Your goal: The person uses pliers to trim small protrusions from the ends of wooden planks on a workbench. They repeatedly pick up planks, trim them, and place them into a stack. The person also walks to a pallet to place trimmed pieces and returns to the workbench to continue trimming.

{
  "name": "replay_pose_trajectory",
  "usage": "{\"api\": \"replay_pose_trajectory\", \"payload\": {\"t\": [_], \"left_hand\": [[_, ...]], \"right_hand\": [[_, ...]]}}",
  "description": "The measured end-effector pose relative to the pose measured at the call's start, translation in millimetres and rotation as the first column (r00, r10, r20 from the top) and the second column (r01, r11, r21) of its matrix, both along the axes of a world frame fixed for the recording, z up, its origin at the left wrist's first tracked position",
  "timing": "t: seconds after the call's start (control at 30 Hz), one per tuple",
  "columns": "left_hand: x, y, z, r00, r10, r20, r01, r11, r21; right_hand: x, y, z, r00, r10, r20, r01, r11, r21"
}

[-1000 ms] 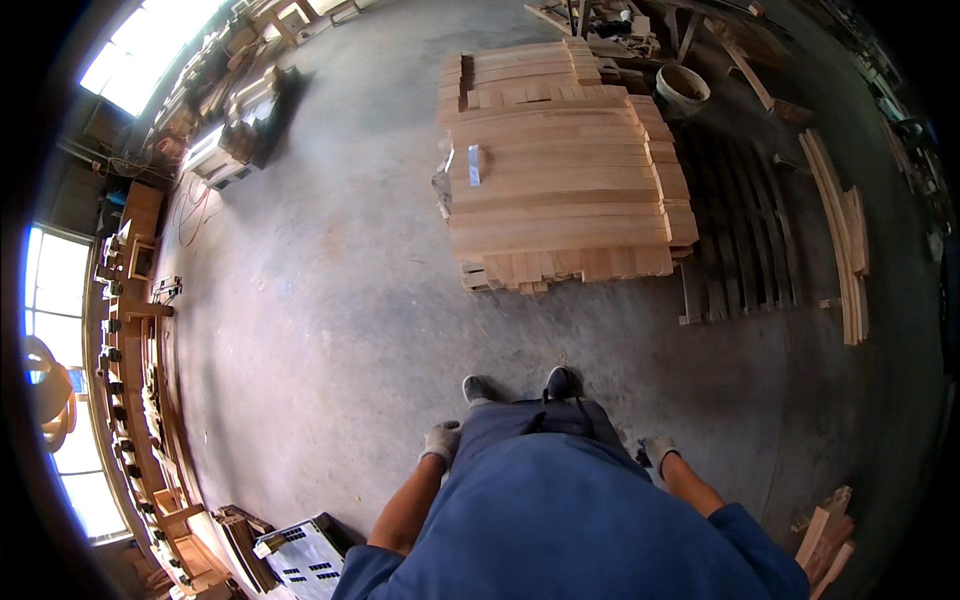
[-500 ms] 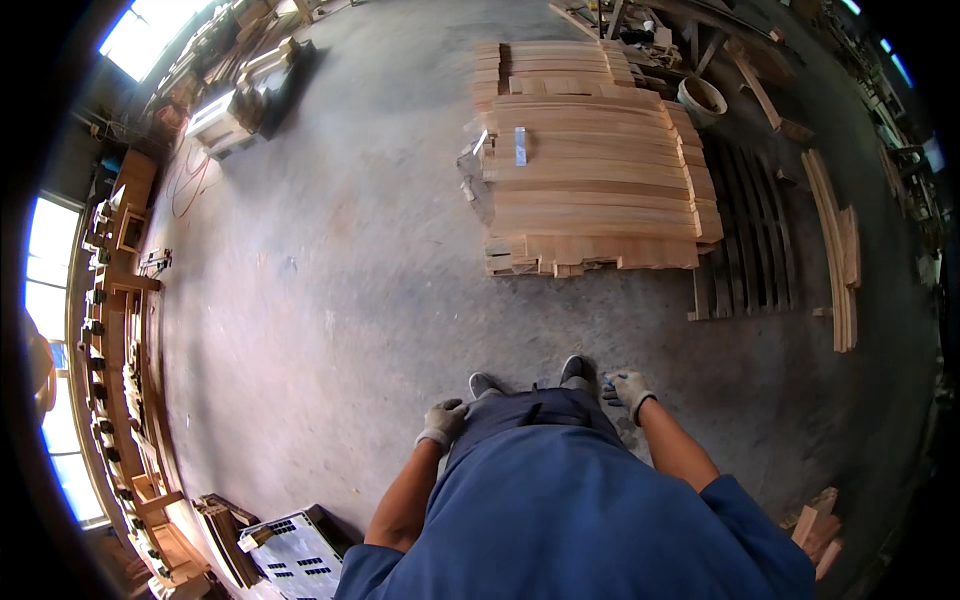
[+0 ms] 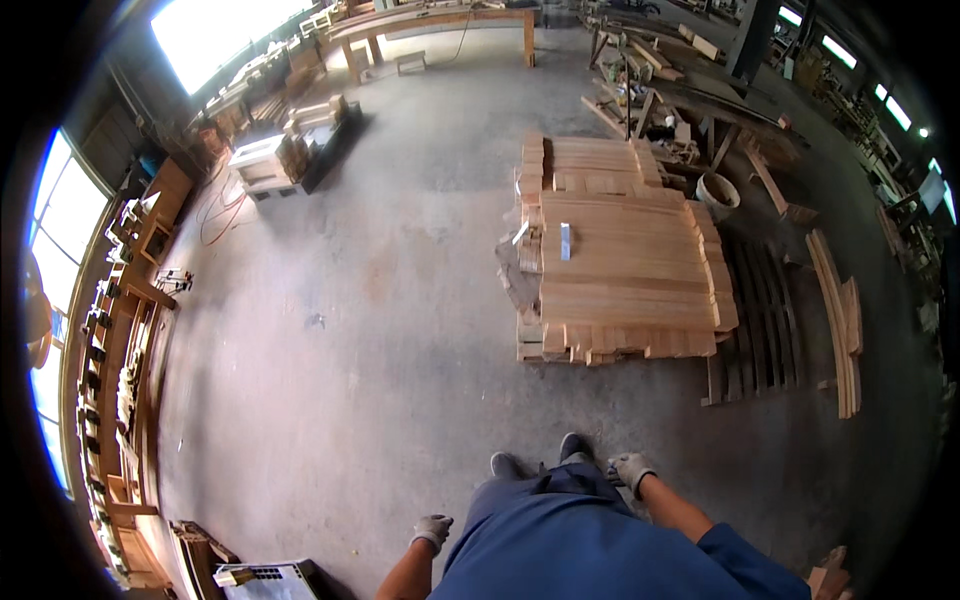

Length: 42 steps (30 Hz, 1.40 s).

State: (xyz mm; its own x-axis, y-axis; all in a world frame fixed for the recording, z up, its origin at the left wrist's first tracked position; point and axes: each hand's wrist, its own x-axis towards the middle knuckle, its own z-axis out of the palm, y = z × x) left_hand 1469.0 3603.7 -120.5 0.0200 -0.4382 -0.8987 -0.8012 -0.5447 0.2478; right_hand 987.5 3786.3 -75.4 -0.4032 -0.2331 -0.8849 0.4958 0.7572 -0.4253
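My left hand (image 3: 433,530), in a grey work glove, hangs beside my left hip with its fingers curled in. Nothing shows in it. My right hand (image 3: 630,470), gloved the same way, is by my right thigh with its fingers loosely closed, and no object sticks out of it. Neither hand touches anything around. In front of my shoes (image 3: 507,465), slightly to the right, lies a broad low stack of wooden boards (image 3: 630,270). A small pale-blue strip (image 3: 566,242) rests on top of it, and crumpled clear plastic (image 3: 517,283) hangs at its left side.
Dark slatted pallets (image 3: 765,320) lie right of the stack, with long planks (image 3: 836,330) beyond. A white bucket (image 3: 717,194) stands at its far right corner. A wooden rack (image 3: 118,370) lines the left wall. Far left is a loaded pallet (image 3: 265,165); a long workbench (image 3: 440,22) stands at the back.
The view has tilted up, so the stack and my body sit lower and the far workbench shows. My left hand has swung out from my thigh; my right stays near my leg.
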Motion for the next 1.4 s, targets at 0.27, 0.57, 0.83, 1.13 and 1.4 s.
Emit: {"api": "replay_pose_trajectory", "payload": {"t": [0.27,0.57,0.83,1.13,1.4], "left_hand": [[-98,-20,21,0.976,-0.162,-0.143,0.121,0.959,-0.258],[-122,-16,45,0.981,-0.184,-0.059,0.169,0.967,-0.191],[-89,10,-36,0.95,-0.311,0.024,0.308,0.923,-0.229],[-119,16,-35,0.983,-0.165,-0.085,0.145,0.968,-0.203],[-128,28,-11,0.994,-0.109,-0.006,0.105,0.973,-0.206]], "right_hand": [[-8,-16,14,0.985,0.175,-0.005,-0.174,0.983,0.059],[-54,4,-22,0.976,0.212,-0.047,-0.21,0.977,0.038],[-72,33,-19,0.991,0.116,0.065,-0.123,0.986,0.117],[-88,14,21,0.966,0.249,0.067,-0.256,0.958,0.131],[-110,16,-24,0.973,0.229,0.042,-0.23,0.973,0.024]]}}
